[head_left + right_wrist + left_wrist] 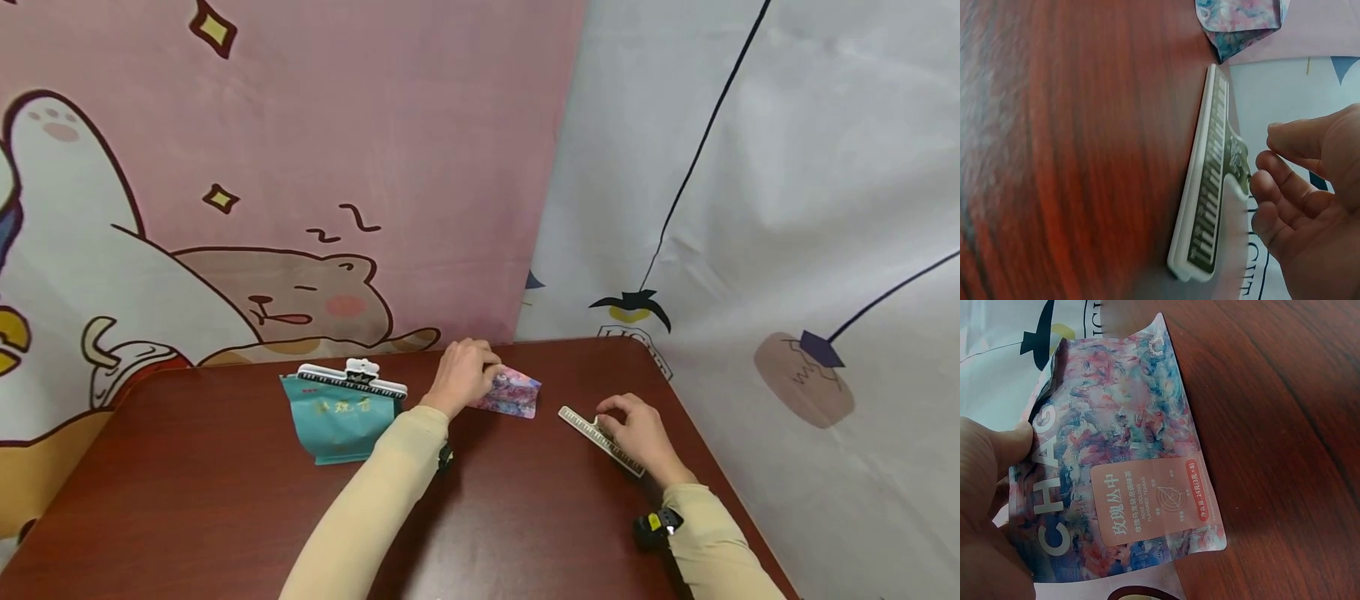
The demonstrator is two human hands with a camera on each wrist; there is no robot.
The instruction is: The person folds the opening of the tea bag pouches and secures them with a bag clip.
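A pink and blue tea pouch (1116,419) marked "CHAG" stands upright at the table's back. My left hand (463,375) grips its top edge, the thumb (1016,445) on the near face; the other fingers are partly hidden behind the pouch. To the right, a white bag clip (1200,194) with a piano-key pattern lies on the table. Beside its handle is my right hand (636,433), fingers loosely bent and thumb apart from them. The fingertips are very close to the handle; whether they touch it I cannot tell.
On the left stands a teal pouch (341,425) with another piano-key clip (352,381) across its top. The dark red wooden table (525,517) meets a printed cloth backdrop (450,167) behind and a pale cloth (825,208) on the right.
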